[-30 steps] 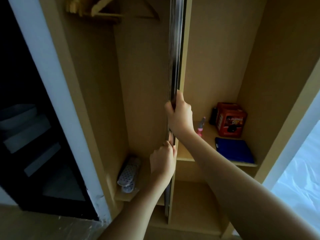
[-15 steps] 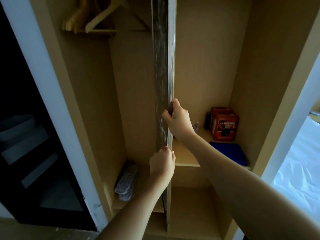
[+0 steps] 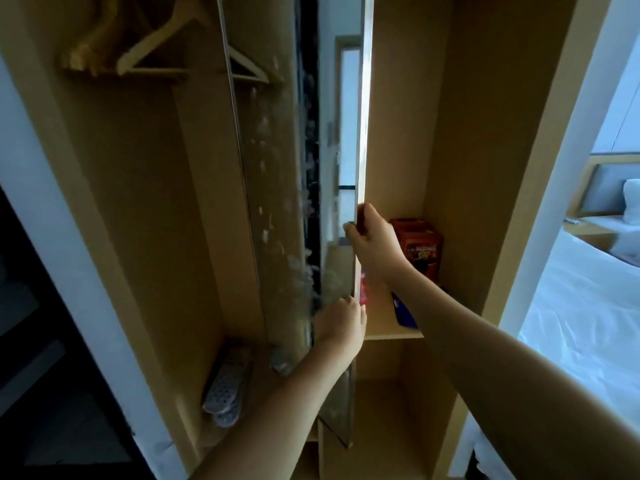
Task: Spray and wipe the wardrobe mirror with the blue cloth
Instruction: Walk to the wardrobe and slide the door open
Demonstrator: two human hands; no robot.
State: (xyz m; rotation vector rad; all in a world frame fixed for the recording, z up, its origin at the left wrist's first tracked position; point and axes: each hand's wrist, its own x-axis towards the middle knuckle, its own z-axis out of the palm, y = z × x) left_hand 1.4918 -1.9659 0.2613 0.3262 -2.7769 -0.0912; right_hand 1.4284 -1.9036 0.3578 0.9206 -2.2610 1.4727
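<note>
The tall wardrobe mirror (image 3: pixel 294 174) stands between the two wardrobe bays, swung partly out so its smeared, spotted face shows. My right hand (image 3: pixel 372 242) grips its right edge at mid height. My left hand (image 3: pixel 341 323) holds the same edge lower down, fingers curled on it. The blue cloth (image 3: pixel 403 311) lies folded on the right bay's shelf, mostly hidden behind my right forearm. A pink spray bottle (image 3: pixel 363 289) peeks out on that shelf just right of the mirror edge.
A red box (image 3: pixel 420 245) stands at the back of the shelf (image 3: pixel 393 336). Wooden hangers (image 3: pixel 145 46) hang in the left bay, slippers (image 3: pixel 227 386) lie on its floor. A bed (image 3: pixel 581 313) is at the right, a dark opening at the left.
The mirror panel has swung out from edge-on, so its dirty face now shows. Both hands stayed on its edge and moved right with it.
</note>
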